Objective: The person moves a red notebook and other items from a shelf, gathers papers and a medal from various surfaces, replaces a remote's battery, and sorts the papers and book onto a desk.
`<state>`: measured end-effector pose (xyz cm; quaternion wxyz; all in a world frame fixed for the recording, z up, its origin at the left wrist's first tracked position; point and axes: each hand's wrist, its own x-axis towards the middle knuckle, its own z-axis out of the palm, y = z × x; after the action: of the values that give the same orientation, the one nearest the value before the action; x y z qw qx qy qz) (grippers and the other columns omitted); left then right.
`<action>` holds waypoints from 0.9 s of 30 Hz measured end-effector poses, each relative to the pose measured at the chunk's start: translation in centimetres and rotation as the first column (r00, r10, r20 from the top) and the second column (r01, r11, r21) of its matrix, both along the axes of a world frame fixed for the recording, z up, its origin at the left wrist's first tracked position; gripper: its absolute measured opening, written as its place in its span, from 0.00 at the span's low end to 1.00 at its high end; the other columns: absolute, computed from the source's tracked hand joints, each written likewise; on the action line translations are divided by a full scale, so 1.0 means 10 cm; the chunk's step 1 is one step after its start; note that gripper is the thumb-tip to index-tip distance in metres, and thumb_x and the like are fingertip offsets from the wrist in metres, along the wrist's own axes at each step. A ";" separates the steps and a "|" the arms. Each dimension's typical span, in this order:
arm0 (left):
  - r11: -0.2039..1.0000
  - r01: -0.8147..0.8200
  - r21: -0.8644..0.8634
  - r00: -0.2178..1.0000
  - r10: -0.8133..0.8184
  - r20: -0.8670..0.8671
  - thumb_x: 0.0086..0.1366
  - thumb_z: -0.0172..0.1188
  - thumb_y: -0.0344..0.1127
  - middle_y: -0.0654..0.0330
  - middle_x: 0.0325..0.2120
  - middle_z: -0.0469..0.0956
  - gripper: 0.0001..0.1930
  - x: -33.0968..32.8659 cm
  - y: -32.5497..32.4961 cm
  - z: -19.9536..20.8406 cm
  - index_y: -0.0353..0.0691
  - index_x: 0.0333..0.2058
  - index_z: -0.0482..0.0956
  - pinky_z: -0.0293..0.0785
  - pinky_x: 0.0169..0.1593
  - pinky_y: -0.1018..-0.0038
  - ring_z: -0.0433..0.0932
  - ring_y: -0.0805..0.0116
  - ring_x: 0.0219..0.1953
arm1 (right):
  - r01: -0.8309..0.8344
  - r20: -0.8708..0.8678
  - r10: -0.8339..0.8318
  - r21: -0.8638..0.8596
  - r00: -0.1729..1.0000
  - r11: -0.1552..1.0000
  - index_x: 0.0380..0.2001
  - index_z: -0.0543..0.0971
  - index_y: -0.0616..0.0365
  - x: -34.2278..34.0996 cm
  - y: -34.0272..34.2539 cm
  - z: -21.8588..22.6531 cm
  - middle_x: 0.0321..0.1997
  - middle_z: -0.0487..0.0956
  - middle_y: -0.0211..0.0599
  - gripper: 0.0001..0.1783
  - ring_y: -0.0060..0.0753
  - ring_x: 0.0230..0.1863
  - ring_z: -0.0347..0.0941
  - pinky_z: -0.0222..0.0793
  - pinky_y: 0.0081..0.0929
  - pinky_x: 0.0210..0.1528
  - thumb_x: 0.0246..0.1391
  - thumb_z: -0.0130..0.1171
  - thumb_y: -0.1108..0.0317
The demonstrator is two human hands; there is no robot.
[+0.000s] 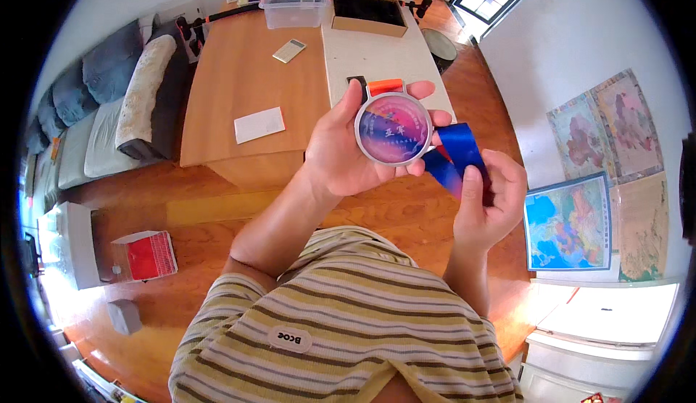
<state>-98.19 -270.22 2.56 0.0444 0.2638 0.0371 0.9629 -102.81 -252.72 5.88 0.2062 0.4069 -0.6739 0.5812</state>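
Observation:
A round medal [394, 129] with a silver rim and a purple-blue face lies in my left hand [335, 142], whose thumb and fingers curl round its edge. An orange piece of ribbon passes through the loop at its top. My right hand [493, 196] pinches the blue ribbon [460, 144] between thumb and fingers, to the right of the medal. The ribbon is folded over and hangs partly behind the left fingertips. Both hands are held in front of the table's near edge, above the wooden floor.
On the wooden table [217, 76] lie a white card [259, 125] and a calculator [290, 50]. Farther back stand a clear plastic bin [293, 7] and an open cardboard box [370, 26]. A grey sofa [109, 113] is left; maps [569, 221] hang on the right wall.

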 end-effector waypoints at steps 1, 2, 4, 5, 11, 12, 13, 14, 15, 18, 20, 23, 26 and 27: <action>1.000 0.006 0.005 1.000 -0.006 -0.003 0.65 0.40 0.59 0.40 0.56 0.59 0.33 0.00 -0.01 0.02 0.39 0.60 0.55 0.74 0.44 0.57 0.67 0.45 0.52 | 0.005 -0.025 -0.006 -0.027 1.000 1.000 0.41 0.71 0.68 0.00 0.01 0.00 0.35 0.76 0.38 0.13 0.21 0.32 0.73 0.68 0.14 0.32 0.51 0.55 0.79; 1.000 0.016 0.013 1.000 -0.016 0.014 0.66 0.40 0.58 0.40 0.57 0.56 0.33 -0.01 -0.02 0.03 0.40 0.60 0.55 0.74 0.44 0.56 0.65 0.45 0.54 | 0.006 -0.050 -0.009 -0.054 0.999 0.999 0.42 0.70 0.69 0.00 0.01 0.01 0.37 0.76 0.41 0.13 0.24 0.35 0.74 0.69 0.15 0.34 0.51 0.55 0.79; 0.999 0.028 0.025 0.999 -0.029 0.028 0.66 0.39 0.58 0.40 0.58 0.54 0.33 -0.05 -0.05 0.04 0.41 0.61 0.55 0.74 0.44 0.56 0.64 0.46 0.55 | 0.028 -0.092 -0.030 -0.023 0.995 0.999 0.42 0.70 0.71 0.01 0.01 0.02 0.38 0.76 0.43 0.13 0.27 0.36 0.74 0.70 0.16 0.35 0.52 0.54 0.80; 0.999 0.026 0.023 1.000 -0.026 0.006 0.66 0.39 0.57 0.40 0.59 0.53 0.32 -0.06 -0.05 0.03 0.41 0.61 0.55 0.74 0.44 0.56 0.63 0.45 0.56 | 0.035 -0.094 -0.036 -0.012 0.995 0.999 0.42 0.70 0.70 0.04 0.01 0.02 0.37 0.76 0.43 0.13 0.25 0.34 0.74 0.69 0.15 0.33 0.51 0.54 0.80; 0.997 0.079 0.014 0.994 -0.078 -0.073 0.66 0.38 0.57 0.38 0.59 0.52 0.32 -0.20 -0.13 -0.01 0.41 0.60 0.57 0.75 0.43 0.53 0.61 0.44 0.57 | 0.096 -0.119 -0.086 0.079 0.989 0.992 0.36 0.76 0.67 0.11 -0.03 0.03 0.31 0.78 0.38 0.09 0.17 0.24 0.70 0.64 0.12 0.24 0.49 0.55 0.80; 0.996 0.089 0.008 0.994 -0.088 -0.059 0.66 0.38 0.57 0.38 0.59 0.52 0.32 -0.20 -0.15 -0.01 0.40 0.60 0.57 0.76 0.42 0.52 0.60 0.44 0.58 | 0.108 -0.134 -0.090 0.129 0.987 0.986 0.34 0.78 0.65 0.11 -0.04 0.04 0.28 0.78 0.36 0.07 0.16 0.21 0.69 0.62 0.12 0.22 0.49 0.56 0.80; 0.996 0.090 0.008 0.994 -0.089 -0.057 0.66 0.38 0.57 0.38 0.59 0.52 0.32 -0.22 -0.15 -0.01 0.40 0.60 0.57 0.76 0.42 0.52 0.60 0.44 0.58 | 0.121 -0.149 -0.104 0.112 0.983 0.986 0.31 0.79 0.64 0.11 -0.09 0.04 0.25 0.77 0.35 0.06 0.16 0.19 0.68 0.59 0.11 0.20 0.49 0.56 0.79; 0.996 0.086 -0.002 0.994 -0.086 -0.065 0.66 0.38 0.57 0.37 0.59 0.51 0.32 -0.24 -0.16 -0.01 0.39 0.60 0.57 0.76 0.42 0.51 0.60 0.43 0.58 | 0.117 -0.149 -0.100 0.113 0.984 0.987 0.31 0.79 0.64 0.10 -0.09 0.04 0.25 0.77 0.35 0.06 0.16 0.19 0.68 0.59 0.11 0.20 0.49 0.56 0.79; 0.997 0.081 -0.012 0.994 -0.082 -0.072 0.66 0.38 0.56 0.36 0.59 0.51 0.32 -0.25 -0.17 -0.01 0.38 0.59 0.57 0.77 0.41 0.50 0.60 0.43 0.58 | 0.088 -0.128 -0.071 0.130 0.989 0.988 0.31 0.79 0.64 0.10 -0.09 0.03 0.24 0.77 0.36 0.06 0.16 0.19 0.67 0.59 0.12 0.19 0.49 0.56 0.79; 0.994 0.110 0.023 0.991 -0.108 -0.074 0.66 0.39 0.55 0.34 0.58 0.51 0.32 -0.26 -0.16 -0.02 0.35 0.59 0.57 0.77 0.41 0.49 0.61 0.41 0.57 | 0.062 -0.106 -0.047 0.144 0.993 0.988 0.31 0.79 0.64 0.09 -0.10 0.00 0.23 0.76 0.35 0.05 0.16 0.17 0.65 0.56 0.12 0.17 0.49 0.55 0.79; 0.994 0.105 0.035 0.993 -0.103 -0.061 0.66 0.39 0.55 0.34 0.58 0.51 0.32 -0.25 -0.15 -0.03 0.34 0.59 0.57 0.77 0.41 0.49 0.62 0.41 0.56 | 0.064 -0.105 -0.049 0.142 0.993 0.988 0.30 0.79 0.64 0.09 -0.10 0.00 0.22 0.76 0.35 0.05 0.16 0.17 0.64 0.55 0.13 0.17 0.49 0.55 0.79; 0.994 0.099 0.038 0.994 -0.097 -0.048 0.66 0.39 0.55 0.33 0.57 0.52 0.32 -0.25 -0.16 -0.05 0.33 0.58 0.56 0.77 0.41 0.48 0.64 0.41 0.55 | 0.051 -0.104 -0.034 0.166 0.994 0.985 0.30 0.79 0.63 0.08 -0.10 0.01 0.20 0.74 0.33 0.05 0.16 0.16 0.63 0.53 0.13 0.16 0.49 0.55 0.79; 0.995 0.098 0.024 0.995 -0.097 -0.037 0.66 0.39 0.55 0.34 0.56 0.55 0.32 -0.23 -0.15 -0.04 0.33 0.58 0.57 0.77 0.41 0.48 0.66 0.40 0.53 | 0.016 -0.096 0.002 0.185 0.995 0.983 0.29 0.79 0.63 0.07 -0.08 0.02 0.18 0.73 0.32 0.05 0.16 0.14 0.61 0.51 0.14 0.15 0.49 0.55 0.79; 0.995 0.103 0.021 0.994 -0.102 -0.028 0.66 0.39 0.55 0.33 0.55 0.56 0.32 -0.23 -0.13 -0.02 0.32 0.58 0.57 0.77 0.41 0.48 0.67 0.40 0.52 | 0.011 -0.088 0.006 0.189 0.996 0.982 0.29 0.79 0.63 0.07 -0.07 0.02 0.17 0.72 0.32 0.05 0.16 0.14 0.62 0.51 0.14 0.15 0.49 0.55 0.79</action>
<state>-100.47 -271.55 2.31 0.0901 0.2787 0.0132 0.9561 -102.12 -253.42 6.06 0.1968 0.4489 -0.7170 0.4956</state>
